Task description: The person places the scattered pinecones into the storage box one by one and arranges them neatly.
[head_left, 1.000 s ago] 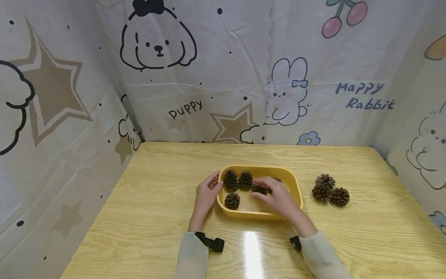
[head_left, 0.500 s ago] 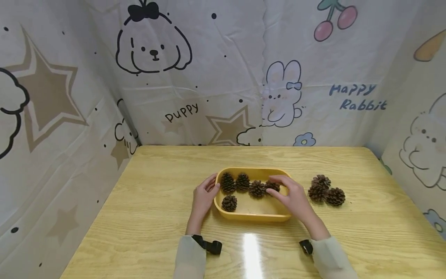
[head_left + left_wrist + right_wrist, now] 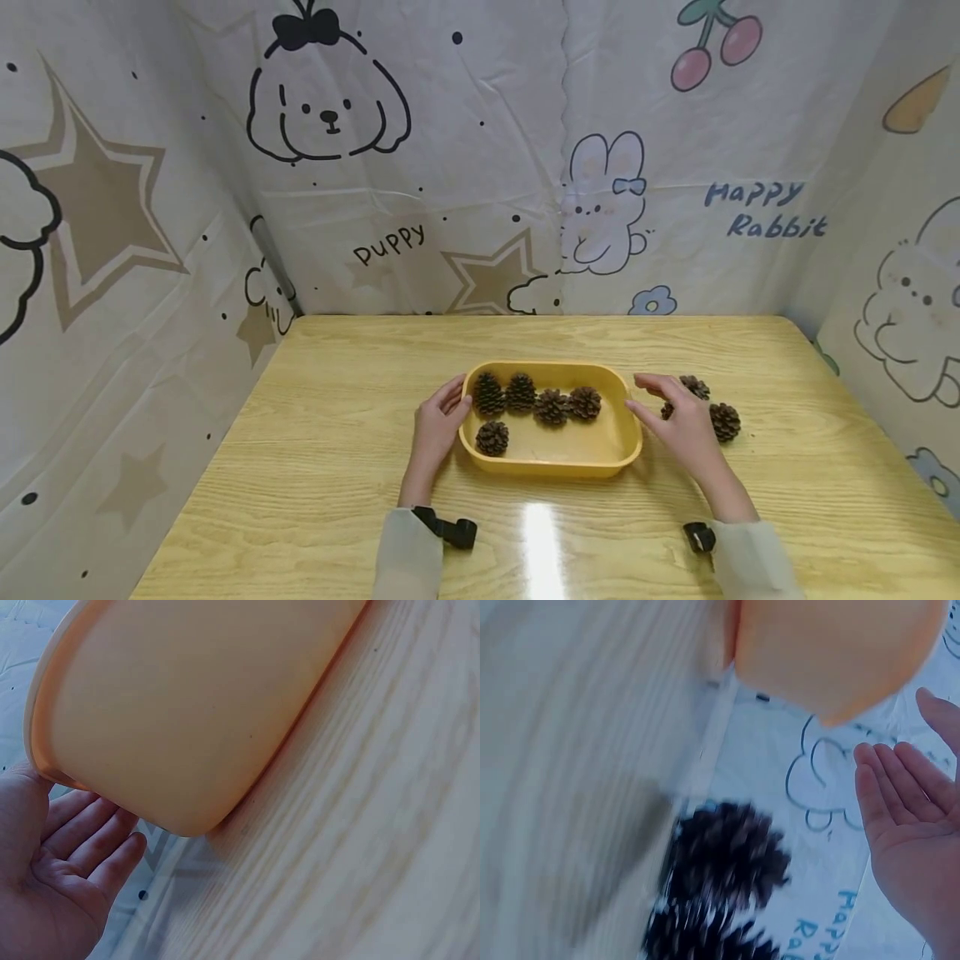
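My left hand [image 3: 437, 427] holds the left end of a yellow oval plastic tub [image 3: 555, 469], its thumb at the rim and its fingers along the outside. In the left wrist view the fingertips of this hand [image 3: 71, 862] are partly hidden behind the tub wall [image 3: 195, 720]. Inside the tub lie several brown pine cones [image 3: 552, 407]. Just past the right end is my right hand [image 3: 686, 429], with thumb and fingers apart and nothing between them. More pine cones [image 3: 725, 422] sit on the table beyond it, partly covered by that hand.
The light wood table [image 3: 337, 433] carries the tub and the loose cones. White cloth [image 3: 480, 150] printed with cartoon animals and stars stands behind and at both sides of it. Both wrists wear black straps; the left one [image 3: 450, 530] bears a small camera.
My right hand was over a pine cone inside the tub, then let go and moved right, out past the rim toward the loose cones. The left hand stays at the tub's left end.
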Available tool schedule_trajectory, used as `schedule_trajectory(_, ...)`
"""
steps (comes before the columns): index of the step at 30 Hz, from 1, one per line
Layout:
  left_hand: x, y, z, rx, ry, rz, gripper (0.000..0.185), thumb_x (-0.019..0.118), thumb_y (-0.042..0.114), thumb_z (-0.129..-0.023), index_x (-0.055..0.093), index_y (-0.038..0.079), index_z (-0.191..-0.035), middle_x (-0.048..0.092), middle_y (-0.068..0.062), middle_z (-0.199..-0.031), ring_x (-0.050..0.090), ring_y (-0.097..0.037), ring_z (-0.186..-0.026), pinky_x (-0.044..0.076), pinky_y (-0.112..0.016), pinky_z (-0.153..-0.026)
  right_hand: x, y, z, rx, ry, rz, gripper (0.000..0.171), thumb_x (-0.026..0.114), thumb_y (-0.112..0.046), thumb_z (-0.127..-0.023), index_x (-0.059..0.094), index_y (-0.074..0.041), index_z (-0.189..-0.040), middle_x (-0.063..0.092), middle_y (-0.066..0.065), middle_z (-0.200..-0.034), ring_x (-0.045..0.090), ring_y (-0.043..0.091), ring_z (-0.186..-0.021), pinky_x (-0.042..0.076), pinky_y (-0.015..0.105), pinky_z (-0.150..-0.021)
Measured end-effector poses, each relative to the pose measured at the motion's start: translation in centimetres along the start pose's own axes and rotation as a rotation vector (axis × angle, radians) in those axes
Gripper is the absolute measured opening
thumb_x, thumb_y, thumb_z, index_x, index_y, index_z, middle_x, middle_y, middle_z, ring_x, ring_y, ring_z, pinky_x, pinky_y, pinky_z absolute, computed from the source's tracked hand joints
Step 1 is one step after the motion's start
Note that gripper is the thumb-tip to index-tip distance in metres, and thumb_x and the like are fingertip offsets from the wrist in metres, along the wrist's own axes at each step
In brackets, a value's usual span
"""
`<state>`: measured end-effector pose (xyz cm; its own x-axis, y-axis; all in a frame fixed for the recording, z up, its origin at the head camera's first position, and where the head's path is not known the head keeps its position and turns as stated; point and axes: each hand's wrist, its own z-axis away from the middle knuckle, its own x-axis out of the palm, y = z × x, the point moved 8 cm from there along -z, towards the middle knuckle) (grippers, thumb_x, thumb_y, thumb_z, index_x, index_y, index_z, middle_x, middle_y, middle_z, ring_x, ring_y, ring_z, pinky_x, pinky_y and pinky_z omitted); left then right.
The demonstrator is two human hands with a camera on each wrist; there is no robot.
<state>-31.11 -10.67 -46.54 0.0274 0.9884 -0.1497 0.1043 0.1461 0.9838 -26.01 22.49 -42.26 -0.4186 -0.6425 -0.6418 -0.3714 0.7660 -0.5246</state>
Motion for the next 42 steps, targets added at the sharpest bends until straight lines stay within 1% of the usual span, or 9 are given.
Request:
schedule_trajectory(5, 0.0, -0.1, 0.0, -0.004, 0.006, -0.004, 0.044, 0.062, 0.006, -0.095, 0.054, -0.004, -0.137, 0.060, -0.026, -0.133, 0.059, -0.037, -0.125, 0.052, -0.036, -0.106, -1.6, 1.8, 0.6, 0.059, 0.008, 0.026, 0.039, 0.076, -0.009, -0.084, 0.065, -0.003, -0.121, 0.069, 0.015, -0.113, 0.065, 0.026, -0.100, 0.056, 0.020, -0.085)
schedule_trajectory(8, 0.0, -0.1, 0.0, -0.003, 0.008, -0.009, 0.043, 0.062, 0.006, -0.095, 0.054, -0.004, -0.136, 0.060, -0.026, -0.133, 0.059, -0.037, -0.125, 0.052, -0.036, -0.105, -2.6, 2.6, 0.9, 0.092, 0.026, 0.020, 0.038, 0.076, -0.011, -0.085, 0.065, -0.004, -0.121, 0.070, 0.015, -0.111, 0.062, 0.002, -0.098, 0.043, -0.003, -0.087)
schedule_trajectory(10, 0.0, -0.1, -0.1, -0.006, 0.006, -0.009, 0.043, 0.062, 0.006, -0.095, 0.054, -0.003, -0.137, 0.059, -0.026, -0.133, 0.059, -0.037, -0.125, 0.053, -0.035, -0.105, -3.2, 3.1, 1.1, 0.115, 0.032, 0.018, 0.039, 0.075, -0.013, -0.086, 0.065, -0.003, -0.122, 0.069, 0.016, -0.112, 0.054, -0.015, -0.098, 0.035, -0.008, -0.088)
schedule_trajectory(13, 0.0, -0.1, -0.1, -0.008, 0.005, -0.010, 0.043, 0.062, 0.006, -0.095, 0.054, -0.003, -0.137, 0.060, -0.025, -0.134, 0.059, -0.036, -0.125, 0.053, -0.035, -0.105, -4.0, 3.9, 1.5, 0.156, 0.022, 0.049, 0.040, 0.073, -0.019, -0.088, 0.064, -0.004, -0.124, 0.068, 0.016, -0.117, 0.045, -0.021, -0.101, 0.049, 0.010, -0.095)
schedule_trajectory(16, 0.0, -0.1, 0.0, -0.006, 0.006, -0.010, 0.043, 0.061, 0.006, -0.095, 0.055, -0.003, -0.137, 0.060, -0.026, -0.133, 0.059, -0.037, -0.125, 0.053, -0.035, -0.105, -4.7, 4.7, 2.0, 0.199, 0.005, 0.091, 0.042, 0.071, -0.024, -0.091, 0.062, -0.003, -0.127, 0.066, 0.017, -0.121, 0.053, -0.005, -0.104, 0.052, 0.041, -0.093)
schedule_trajectory(18, 0.0, -0.1, 0.0, -0.003, 0.007, -0.008, 0.043, 0.061, 0.006, -0.095, 0.055, -0.004, -0.136, 0.060, -0.026, -0.133, 0.059, -0.037, -0.124, 0.053, -0.035, -0.105, -5.1, 5.1, 2.2, 0.220, -0.007, 0.105, 0.043, 0.069, -0.024, -0.092, 0.061, -0.001, -0.128, 0.064, 0.020, -0.122, 0.059, 0.014, -0.106, 0.049, 0.053, -0.089)
schedule_trajectory(23, -0.1, 0.0, 0.0, -0.006, 0.011, -0.009, 0.043, 0.062, 0.006, -0.095, 0.055, -0.003, -0.136, 0.060, -0.026, -0.133, 0.059, -0.036, -0.124, 0.053, -0.035, -0.105, -6.1, 5.9, 2.3, 0.262, -0.030, 0.113, 0.046, 0.067, -0.024, -0.094, 0.058, 0.004, -0.129, 0.062, 0.026, -0.124, 0.057, 0.042, -0.110, 0.047, 0.060, -0.091)
schedule_trajectory(32, 0.0, 0.1, -0.1, -0.009, 0.011, -0.003, 0.043, 0.062, 0.006, -0.095, 0.055, -0.002, -0.137, 0.060, -0.025, -0.133, 0.060, -0.036, -0.124, 0.053, -0.034, -0.104, -7.2, 7.6, 2.8, 0.305, -0.067, 0.152, 0.050, 0.067, -0.023, -0.094, 0.055, 0.007, -0.131, 0.059, 0.031, -0.124, 0.055, 0.048, -0.113, 0.047, 0.065, -0.090)
schedule_trajectory(42, 0.0, 0.1, 0.0, -0.005, 0.006, -0.005, 0.043, 0.062, 0.006, -0.095, 0.055, -0.003, -0.136, 0.060, -0.025, -0.133, 0.059, -0.037, -0.124, 0.053, -0.034, -0.104, -6.6, 9.3, 3.4, 0.330, -0.197, 0.179, 0.058, 0.069, -0.026, -0.093, 0.050, 0.011, -0.133, 0.055, 0.037, -0.127, 0.054, 0.057, -0.112, 0.050, 0.067, -0.090)
